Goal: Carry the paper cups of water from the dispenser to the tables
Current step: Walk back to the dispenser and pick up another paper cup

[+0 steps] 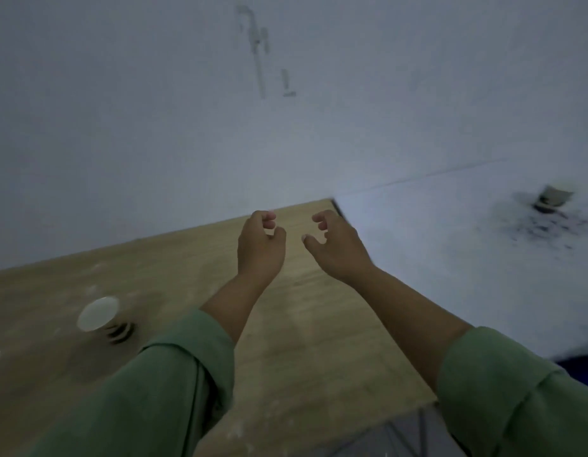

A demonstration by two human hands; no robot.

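the paper cup (98,313) stands upright on the wooden table (319,341), near and to the left of both hands. the left hand (260,245) is nearer it; the right hand (335,247) hovers just beside, both loosely curled, holding nothing.

No text, label, brand or number can be read anywhere. The wall (154,127) above the table (302,324) bears only faint grey scuff marks, too blurred to form letters. The paper cup (98,313) on that table shows dark bands, not legible print.
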